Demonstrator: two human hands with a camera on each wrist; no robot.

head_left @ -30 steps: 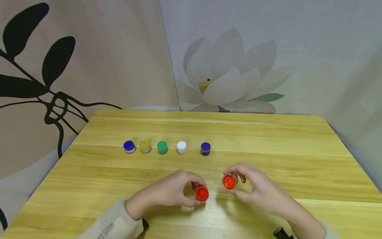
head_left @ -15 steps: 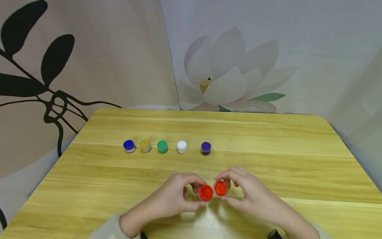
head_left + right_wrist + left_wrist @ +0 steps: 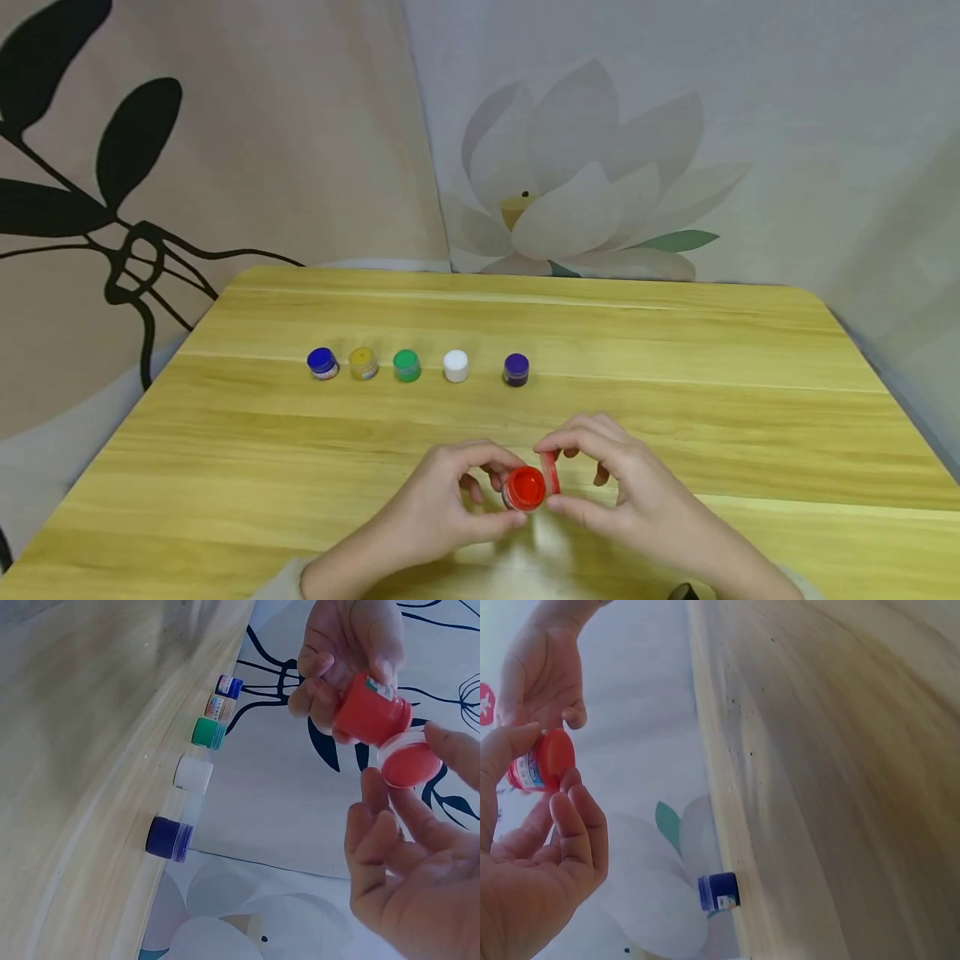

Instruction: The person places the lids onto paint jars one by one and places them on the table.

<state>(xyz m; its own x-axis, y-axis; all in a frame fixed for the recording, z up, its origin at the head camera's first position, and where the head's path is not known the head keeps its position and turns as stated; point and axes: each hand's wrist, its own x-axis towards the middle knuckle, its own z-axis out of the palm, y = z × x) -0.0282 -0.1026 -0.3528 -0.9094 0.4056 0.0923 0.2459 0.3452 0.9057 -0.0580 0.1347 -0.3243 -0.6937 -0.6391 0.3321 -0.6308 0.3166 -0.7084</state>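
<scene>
A small red paint jar (image 3: 523,488), uncapped with red paint showing inside, is held by my left hand (image 3: 438,504) between thumb and fingers. Its mouth tilts toward the head camera. Right beside the mouth, my right hand (image 3: 626,487) pinches the red lid (image 3: 552,473) by its rim, thumb below and fingers above, so it stands edge-on in the head view. In the right wrist view the lid (image 3: 410,763) overlaps the rim of the jar (image 3: 373,711). The left wrist view shows the jar's printed label (image 3: 529,771). Both hands are over the near part of the table.
Behind the hands, a row of capped paint jars stands on the wooden table (image 3: 712,358): blue (image 3: 322,364), yellow (image 3: 363,364), green (image 3: 407,366), white (image 3: 455,367) and purple (image 3: 516,370). A wider gap separates white from purple. Printed curtains (image 3: 585,167) hang behind the table.
My hands have come together: the right moved left with the lid, the left slightly right with the jar. The lid has turned from showing its red inside to edge-on. The row stays put.
</scene>
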